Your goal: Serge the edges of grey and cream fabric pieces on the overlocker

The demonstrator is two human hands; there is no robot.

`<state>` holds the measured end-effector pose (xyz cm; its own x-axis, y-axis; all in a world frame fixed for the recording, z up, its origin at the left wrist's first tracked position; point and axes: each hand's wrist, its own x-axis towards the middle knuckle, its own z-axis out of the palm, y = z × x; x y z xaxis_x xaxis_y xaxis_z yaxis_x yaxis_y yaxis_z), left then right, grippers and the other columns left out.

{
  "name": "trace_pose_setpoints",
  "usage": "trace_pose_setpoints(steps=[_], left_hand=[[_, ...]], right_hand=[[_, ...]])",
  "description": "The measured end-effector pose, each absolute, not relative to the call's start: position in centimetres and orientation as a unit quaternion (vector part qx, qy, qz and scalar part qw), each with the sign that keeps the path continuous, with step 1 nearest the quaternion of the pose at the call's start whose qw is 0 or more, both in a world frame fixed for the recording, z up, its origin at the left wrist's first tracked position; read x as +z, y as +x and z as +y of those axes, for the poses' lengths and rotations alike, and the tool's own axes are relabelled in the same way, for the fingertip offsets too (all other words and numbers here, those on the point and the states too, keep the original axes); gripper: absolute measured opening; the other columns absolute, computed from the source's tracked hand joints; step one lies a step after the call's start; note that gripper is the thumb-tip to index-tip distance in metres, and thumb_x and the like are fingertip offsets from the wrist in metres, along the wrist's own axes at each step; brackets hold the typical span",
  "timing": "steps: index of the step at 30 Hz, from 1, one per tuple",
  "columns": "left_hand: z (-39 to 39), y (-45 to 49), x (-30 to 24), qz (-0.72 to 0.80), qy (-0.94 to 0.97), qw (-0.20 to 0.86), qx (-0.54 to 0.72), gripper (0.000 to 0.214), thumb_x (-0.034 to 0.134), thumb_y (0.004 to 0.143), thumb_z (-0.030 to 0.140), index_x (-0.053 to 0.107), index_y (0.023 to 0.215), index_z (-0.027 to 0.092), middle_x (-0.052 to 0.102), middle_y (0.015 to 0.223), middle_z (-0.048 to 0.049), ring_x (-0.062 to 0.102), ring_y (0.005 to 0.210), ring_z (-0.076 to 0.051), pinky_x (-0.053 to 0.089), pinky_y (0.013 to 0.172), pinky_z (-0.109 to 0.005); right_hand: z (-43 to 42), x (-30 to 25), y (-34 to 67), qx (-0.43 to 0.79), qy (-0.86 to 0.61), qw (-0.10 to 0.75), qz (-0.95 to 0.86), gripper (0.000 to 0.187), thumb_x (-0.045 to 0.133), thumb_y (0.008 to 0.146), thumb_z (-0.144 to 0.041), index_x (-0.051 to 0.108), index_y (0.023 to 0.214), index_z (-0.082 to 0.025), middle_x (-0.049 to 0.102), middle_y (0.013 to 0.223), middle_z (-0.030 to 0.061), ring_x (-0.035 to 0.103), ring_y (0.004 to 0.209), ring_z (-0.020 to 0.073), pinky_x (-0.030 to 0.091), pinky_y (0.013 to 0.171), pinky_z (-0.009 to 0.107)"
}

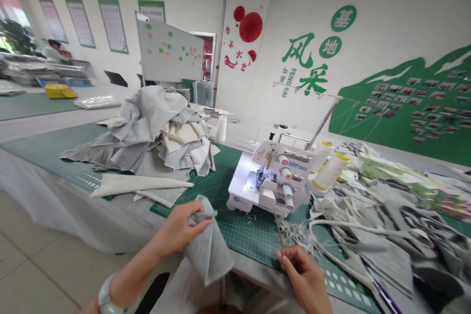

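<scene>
My left hand [180,225] is closed on the upper end of a folded grey cloth piece [211,255], which hangs down past the table's front edge. Between the fingertips of my right hand [303,274] is a thin reddish-brown pointed tool [280,235]; its exact kind is unclear. Its tip points up toward the front of a white overlock sewing machine [272,176], whose lamp is lit. Cut threads and fabric trimmings [298,235] lie just beyond my right hand. All of this sits on or over a green cutting mat [243,235].
A large heap of grey and cream cloth [154,117] lies left of the machine, with a rolled cream piece [140,184] before it. Thread cones [333,169] stand behind the machine. At right are grey scraps [386,235] and purple-handled scissors [384,294]. A person [57,51] is far left.
</scene>
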<state>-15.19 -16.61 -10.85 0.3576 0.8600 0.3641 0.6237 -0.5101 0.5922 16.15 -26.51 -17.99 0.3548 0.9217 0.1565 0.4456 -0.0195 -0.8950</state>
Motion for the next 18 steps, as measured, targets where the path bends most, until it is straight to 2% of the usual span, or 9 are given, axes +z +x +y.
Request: trace_pose_setpoints(steps=[3, 5, 8, 10, 12, 14, 16, 18], left_hand=[[-13.9, -16.3, -5.5, 0.473, 0.74, 0.016, 0.477, 0.03, 0.06, 0.079, 0.047, 0.057, 0.071, 0.019, 0.055, 0.066, 0.0021, 0.05, 0.062, -0.012, 0.041, 0.063, -0.022], [-10.5, -17.7, -1.0, 0.477, 0.68, -0.113, 0.545, 0.034, 0.062, 0.08, 0.05, 0.058, 0.077, 0.017, 0.055, 0.07, 0.0012, 0.05, 0.066, -0.011, 0.042, 0.069, -0.022], [-4.3, -20.1, 4.5, 0.499, 0.639, -0.211, 0.545, 0.041, 0.054, 0.088, 0.046, 0.058, 0.094, 0.006, 0.059, 0.093, -0.0066, 0.054, 0.094, -0.017, 0.039, 0.089, -0.029], [-0.9, -21.5, 6.1, 0.55, 0.659, -0.192, 0.475, 0.043, 0.05, 0.093, 0.036, 0.051, 0.112, -0.002, 0.053, 0.117, -0.0152, 0.046, 0.116, -0.026, 0.033, 0.1, -0.041], [0.9, -22.4, 5.6, 0.606, 0.666, -0.164, 0.402, 0.06, 0.056, 0.09, 0.032, 0.034, 0.131, -0.006, 0.04, 0.135, -0.0253, 0.032, 0.128, -0.039, 0.024, 0.103, -0.057], [0.9, -22.5, 3.3, 0.619, 0.668, -0.164, 0.379, 0.07, 0.057, 0.09, 0.032, 0.022, 0.141, -0.002, 0.026, 0.145, -0.0296, 0.018, 0.134, -0.045, 0.014, 0.102, -0.067], [-0.4, -22.0, 0.3, 0.61, 0.671, -0.178, 0.383, 0.072, 0.056, 0.09, 0.034, 0.019, 0.145, 0.004, 0.019, 0.149, -0.0278, 0.012, 0.136, -0.044, 0.011, 0.102, -0.068], [-2.0, -21.4, -2.7, 0.618, 0.666, -0.178, 0.378, 0.074, 0.058, 0.088, 0.035, 0.019, 0.145, 0.007, 0.019, 0.15, -0.0269, 0.015, 0.136, -0.043, 0.015, 0.103, -0.066]], right_hand=[[-26.7, -18.2, 16.0, 0.235, -0.672, 0.476, -0.517, 0.04, 0.062, 0.074, -0.058, 0.059, 0.062, -0.02, 0.048, 0.054, -0.0017, 0.042, 0.052, 0.0132, 0.033, 0.05, 0.024], [-26.7, -18.4, 16.0, 0.232, -0.668, 0.479, -0.52, 0.038, 0.061, 0.076, -0.056, 0.059, 0.063, -0.02, 0.048, 0.055, -0.0021, 0.042, 0.051, 0.0128, 0.033, 0.05, 0.024], [-26.8, -18.2, 15.8, 0.225, -0.666, 0.488, -0.517, 0.037, 0.061, 0.076, -0.054, 0.06, 0.064, -0.02, 0.051, 0.055, -0.0018, 0.043, 0.051, 0.0129, 0.034, 0.049, 0.023], [-26.8, -17.9, 15.6, 0.22, -0.668, 0.492, -0.514, 0.036, 0.062, 0.076, -0.054, 0.06, 0.063, -0.02, 0.053, 0.055, -0.0012, 0.045, 0.051, 0.0133, 0.035, 0.049, 0.023], [-26.8, -17.5, 15.3, 0.217, -0.669, 0.495, -0.511, 0.037, 0.062, 0.075, -0.055, 0.06, 0.063, -0.02, 0.055, 0.055, -0.0004, 0.047, 0.051, 0.014, 0.037, 0.05, 0.024], [-26.8, -17.2, 15.0, 0.211, -0.67, 0.501, -0.506, 0.037, 0.062, 0.074, -0.056, 0.062, 0.065, -0.02, 0.057, 0.056, 0.0005, 0.049, 0.051, 0.0146, 0.039, 0.05, 0.024], [-26.7, -17.1, 14.8, 0.196, -0.674, 0.507, -0.501, 0.036, 0.063, 0.073, -0.054, 0.063, 0.067, -0.019, 0.06, 0.059, 0.0015, 0.05, 0.051, 0.0148, 0.04, 0.049, 0.025], [-26.6, -17.2, 15.0, 0.166, -0.68, 0.505, -0.505, 0.031, 0.063, 0.075, -0.05, 0.065, 0.072, -0.019, 0.063, 0.064, 0.0028, 0.051, 0.053, 0.0152, 0.042, 0.051, 0.026]])
